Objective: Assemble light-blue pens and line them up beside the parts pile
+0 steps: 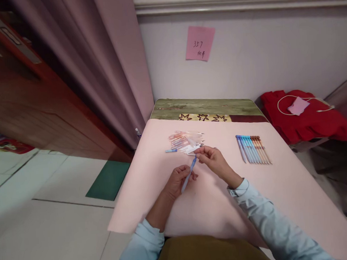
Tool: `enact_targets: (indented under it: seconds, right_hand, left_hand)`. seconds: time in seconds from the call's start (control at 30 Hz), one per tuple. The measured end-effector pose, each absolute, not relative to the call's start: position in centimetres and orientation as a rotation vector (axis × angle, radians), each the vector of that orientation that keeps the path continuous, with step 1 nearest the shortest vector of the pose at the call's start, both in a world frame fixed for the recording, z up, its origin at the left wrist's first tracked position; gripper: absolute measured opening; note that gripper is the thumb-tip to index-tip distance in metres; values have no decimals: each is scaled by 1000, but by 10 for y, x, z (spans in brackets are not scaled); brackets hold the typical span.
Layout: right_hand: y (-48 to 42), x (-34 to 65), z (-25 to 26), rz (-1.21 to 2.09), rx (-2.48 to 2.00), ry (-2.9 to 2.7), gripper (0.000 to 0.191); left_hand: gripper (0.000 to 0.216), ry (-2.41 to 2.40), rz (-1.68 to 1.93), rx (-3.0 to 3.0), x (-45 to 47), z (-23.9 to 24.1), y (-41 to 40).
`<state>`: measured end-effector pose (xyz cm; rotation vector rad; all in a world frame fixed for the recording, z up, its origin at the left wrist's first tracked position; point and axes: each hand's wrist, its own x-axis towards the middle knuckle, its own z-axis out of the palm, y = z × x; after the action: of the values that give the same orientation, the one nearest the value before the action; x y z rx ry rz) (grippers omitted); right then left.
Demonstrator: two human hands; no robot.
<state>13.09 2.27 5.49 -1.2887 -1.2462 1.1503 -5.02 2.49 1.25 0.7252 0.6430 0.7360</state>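
Note:
My left hand [177,181] is closed around the barrel of a light blue pen [189,175], which slants up to the right. My right hand [211,158] pinches something small at the pen's upper tip; I cannot make out what. Both hands hover over a pale pink table sheet [155,202]. Just beyond them lies a loose pile of pen parts and clear wrappers [184,142], with a small blue cap [171,150] at its left. A neat row of several blue and brown pens [253,149] lies to the right.
A green and patterned cloth [204,108] covers the table's far end against the wall, where a pink note [200,43] is stuck. A red cloth with a white cable [303,117] sits at the right. A curtain [109,63] hangs at the left.

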Motion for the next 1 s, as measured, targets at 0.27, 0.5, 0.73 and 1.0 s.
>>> enact_targets:
  seconds: [0.27, 0.5, 0.73, 1.0]
  right_hand:
    - [12, 134, 42, 1207, -1178, -1231, 30]
    - [9, 130, 44, 1131, -1203, -1263, 31]
    - [6, 126, 55, 1031, -1227, -1261, 45]
    - [-32, 106, 43, 894, -1541, -1394, 18]
  left_hand:
    - [25, 635, 699, 746, -51, 14, 23]
    - [23, 581, 698, 773, -49, 6, 23]
    - [21, 585, 788, 703, -47, 0, 24]
    - [19, 581, 917, 517, -46, -5, 27]
